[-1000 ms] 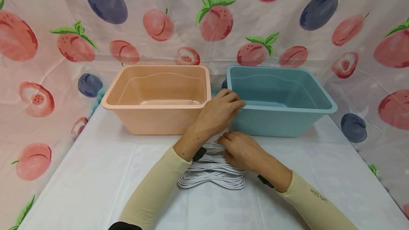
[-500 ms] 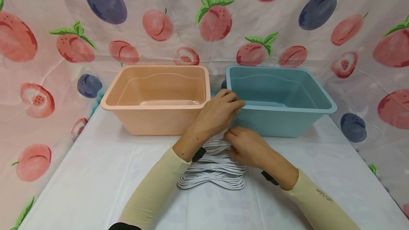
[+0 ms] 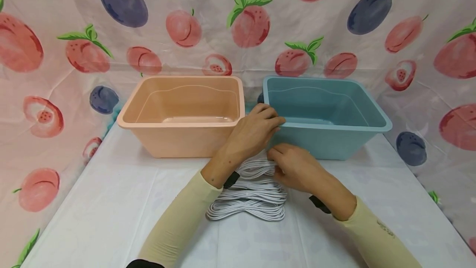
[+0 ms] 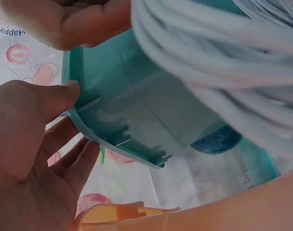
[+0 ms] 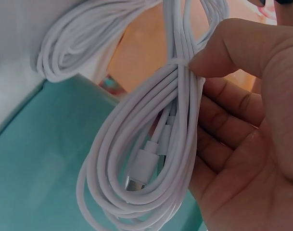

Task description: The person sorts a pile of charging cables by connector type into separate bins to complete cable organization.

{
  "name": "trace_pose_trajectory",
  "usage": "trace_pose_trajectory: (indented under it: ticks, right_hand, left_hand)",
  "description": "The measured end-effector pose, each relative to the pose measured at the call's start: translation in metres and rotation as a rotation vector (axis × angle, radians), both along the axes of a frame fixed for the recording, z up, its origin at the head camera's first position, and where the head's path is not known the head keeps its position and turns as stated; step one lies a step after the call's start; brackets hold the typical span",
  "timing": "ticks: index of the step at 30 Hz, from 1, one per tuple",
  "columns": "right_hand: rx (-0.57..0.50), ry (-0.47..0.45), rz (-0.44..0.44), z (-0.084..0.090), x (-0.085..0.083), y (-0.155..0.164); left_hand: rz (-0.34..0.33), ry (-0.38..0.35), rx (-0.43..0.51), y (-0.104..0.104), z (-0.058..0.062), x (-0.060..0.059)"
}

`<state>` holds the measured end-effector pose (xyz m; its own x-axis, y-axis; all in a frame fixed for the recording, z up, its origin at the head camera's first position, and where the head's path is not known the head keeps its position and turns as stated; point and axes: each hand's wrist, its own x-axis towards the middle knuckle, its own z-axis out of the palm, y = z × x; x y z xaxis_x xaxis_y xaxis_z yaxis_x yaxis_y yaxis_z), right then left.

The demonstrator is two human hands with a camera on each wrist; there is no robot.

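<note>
— Head view: what has the right hand (image 3: 295, 166) got?
— It pinches one coiled white cable (image 5: 151, 144) by its tie, lifted off the pile of cables (image 3: 247, 202) on the table (image 3: 111, 202), just before the blue bin (image 3: 327, 115).
— And the left hand (image 3: 254, 129)?
— Its fingers curl round the blue bin's near corner rim, beside the orange bin (image 3: 182, 111).

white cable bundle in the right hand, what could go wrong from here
1. The right hand pinches only one coil at its tie; the other cable bundles lie beneath, so loops may snag and drag along.
2. The left hand grips the blue bin at its corner; a tug could shift it.
</note>
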<state>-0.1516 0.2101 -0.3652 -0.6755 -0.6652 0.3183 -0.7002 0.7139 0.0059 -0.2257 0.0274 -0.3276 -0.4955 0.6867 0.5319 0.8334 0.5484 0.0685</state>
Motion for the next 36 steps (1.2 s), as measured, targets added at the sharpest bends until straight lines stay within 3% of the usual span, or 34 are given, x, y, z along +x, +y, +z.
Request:
trace_pose_trajectory:
  ticks: [36]
  right_hand:
    - [-0.037,0.024,-0.076,0.045,0.015,0.03]
  left_hand:
    - [0.007,0.0,0.015,0.0,0.0,0.001]
